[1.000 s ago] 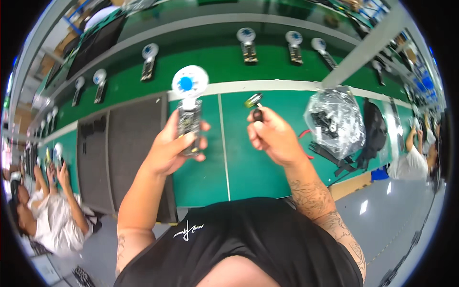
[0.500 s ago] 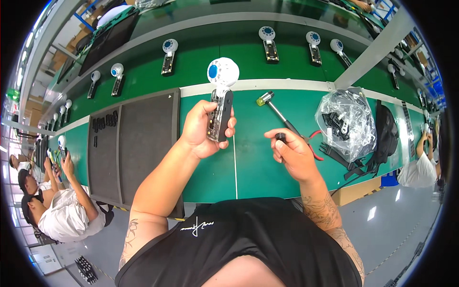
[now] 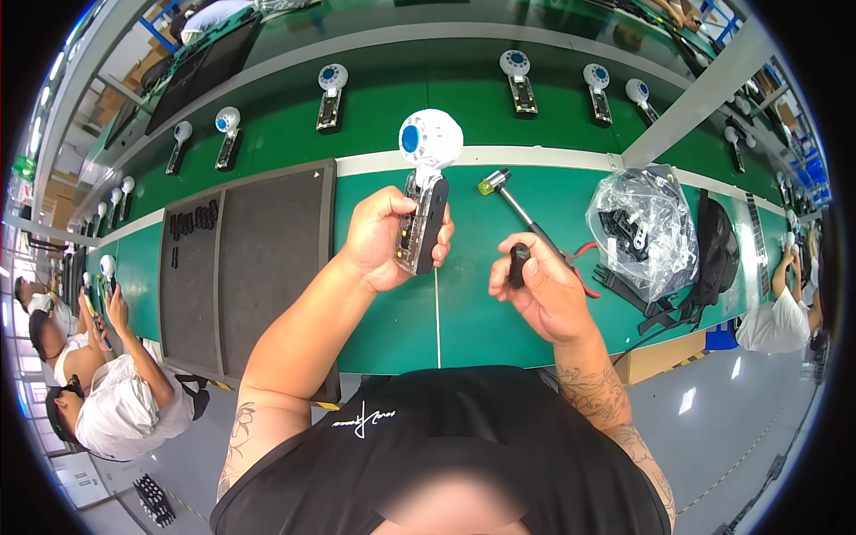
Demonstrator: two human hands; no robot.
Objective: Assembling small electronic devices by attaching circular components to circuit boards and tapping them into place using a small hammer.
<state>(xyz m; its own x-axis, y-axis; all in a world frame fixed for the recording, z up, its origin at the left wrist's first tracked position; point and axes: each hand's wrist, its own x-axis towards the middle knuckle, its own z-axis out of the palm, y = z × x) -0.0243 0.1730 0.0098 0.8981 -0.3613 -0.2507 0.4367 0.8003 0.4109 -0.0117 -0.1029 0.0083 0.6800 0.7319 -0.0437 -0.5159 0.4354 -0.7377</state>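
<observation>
Meanwhile, the left hand (image 3: 383, 239) is gripping a white handheld fan (image 3: 424, 192) upright above the green bench (image 3: 499, 312), while the right hand (image 3: 542, 290) is pinching a small black part (image 3: 519, 264) nearby, left of the hammer (image 3: 517, 203).

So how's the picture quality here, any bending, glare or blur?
Head view: strong fisheye, the green bench edges bow toward a black rim; glare on the clear plastic bag; left hand with the small fan and right hand are sharp; a blurred patch sits at bottom centre.
</observation>
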